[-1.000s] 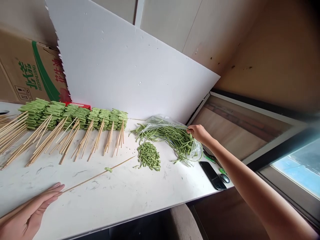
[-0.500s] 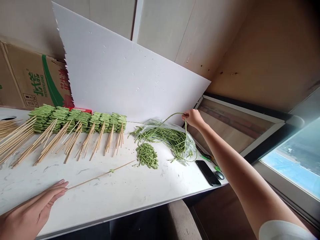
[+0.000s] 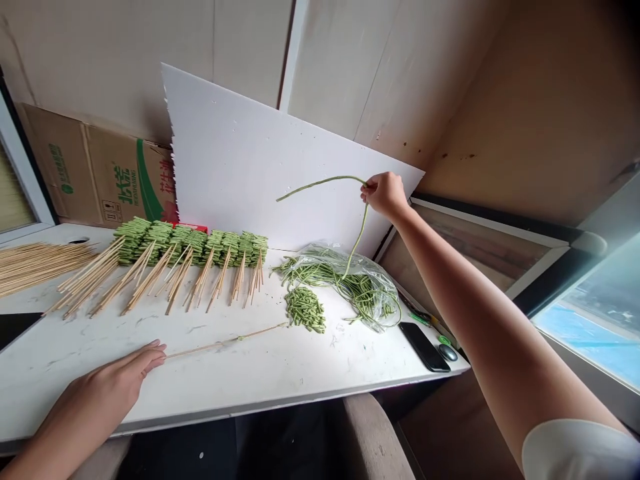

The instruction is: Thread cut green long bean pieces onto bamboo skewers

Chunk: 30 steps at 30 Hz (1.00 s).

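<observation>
"What does the long green bean (image 3: 320,181) look like?"
"Smooth, faintly glossy. The crumpled clear plastic bag (image 3: 376,285) shines."
"And the pale wooden skewers (image 3: 150,277)?"
"Matt, like the white sheet of board (image 3: 260,153); the white tabletop (image 3: 225,380) looks smooth."

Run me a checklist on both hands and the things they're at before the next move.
Right hand gripping the long, thin green bean: ok, pinched near its bend.
Bean free of the crumpled clear plastic bag: not ok, its lower length hangs down into the bag.
Left hand on the thin bamboo skewer: cannot tell, fingertips sit at its end, contact unclear.
Skewer lying flat on the white table: ok, with a small green piece on it.
Heap of short green bean pieces: ok, compact and apart from the skewer.
</observation>
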Each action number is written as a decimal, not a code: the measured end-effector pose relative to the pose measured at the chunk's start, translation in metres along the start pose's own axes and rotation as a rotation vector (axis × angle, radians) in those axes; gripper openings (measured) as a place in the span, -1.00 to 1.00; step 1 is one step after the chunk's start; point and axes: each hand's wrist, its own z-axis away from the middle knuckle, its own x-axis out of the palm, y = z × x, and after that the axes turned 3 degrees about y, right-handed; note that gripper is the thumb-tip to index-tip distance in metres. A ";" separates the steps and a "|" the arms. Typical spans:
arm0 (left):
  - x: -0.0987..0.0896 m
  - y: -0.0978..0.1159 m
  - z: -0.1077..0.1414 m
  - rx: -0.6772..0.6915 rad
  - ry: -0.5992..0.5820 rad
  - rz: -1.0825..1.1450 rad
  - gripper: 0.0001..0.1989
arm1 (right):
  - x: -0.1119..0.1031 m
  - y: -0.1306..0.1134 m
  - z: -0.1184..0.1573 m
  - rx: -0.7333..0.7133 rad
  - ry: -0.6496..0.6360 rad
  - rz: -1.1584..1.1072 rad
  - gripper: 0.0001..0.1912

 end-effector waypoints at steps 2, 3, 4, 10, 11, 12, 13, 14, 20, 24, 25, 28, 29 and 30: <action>-0.016 -0.001 -0.005 -0.025 -0.045 -0.005 -0.53 | -0.012 -0.012 0.001 0.045 0.020 -0.090 -0.86; -0.022 -0.002 -0.008 -0.032 -0.065 -0.002 -0.54 | -0.018 -0.019 0.003 0.064 0.029 -0.148 -0.84; -0.026 -0.005 -0.010 -0.032 -0.081 0.005 -0.54 | -0.023 -0.025 0.007 0.072 0.031 -0.210 -0.79; -0.015 -0.032 -0.020 0.034 0.002 0.068 -0.55 | -0.039 -0.058 0.046 0.141 -0.026 -0.540 -0.69; -0.014 -0.032 -0.021 0.071 0.036 0.066 -0.55 | -0.040 -0.061 0.054 0.141 -0.030 -0.579 -0.70; -0.017 -0.031 -0.023 0.107 0.072 0.051 -0.56 | -0.040 -0.064 0.061 0.130 -0.044 -0.605 -0.70; -0.022 -0.026 -0.023 0.136 0.124 0.030 -0.58 | -0.040 -0.068 0.068 0.104 -0.053 -0.614 -0.70; -0.031 -0.018 -0.023 0.169 0.175 0.011 -0.60 | -0.041 -0.071 0.075 0.062 -0.043 -0.612 -0.68; -0.131 0.078 -0.001 0.326 0.659 0.081 -0.85 | -0.056 -0.109 0.116 -0.219 -0.018 -0.358 -0.79; -0.197 0.134 0.016 0.392 1.010 0.233 -0.81 | -0.061 -0.137 0.143 -0.339 0.002 -0.187 -0.79; -0.208 0.142 0.016 0.379 1.038 0.263 -0.81 | -0.060 -0.143 0.150 -0.362 -0.005 -0.162 -0.79; -0.223 0.150 0.001 0.321 0.963 0.351 -0.83 | -0.053 -0.159 0.171 -0.436 -0.036 -0.084 -0.77; -0.222 0.150 -0.008 0.305 0.913 0.369 -0.83 | -0.051 -0.165 0.178 -0.458 -0.047 -0.059 -0.75; -0.219 0.150 -0.018 0.298 0.848 0.376 -0.80 | -0.049 -0.171 0.185 -0.482 -0.063 -0.039 -0.74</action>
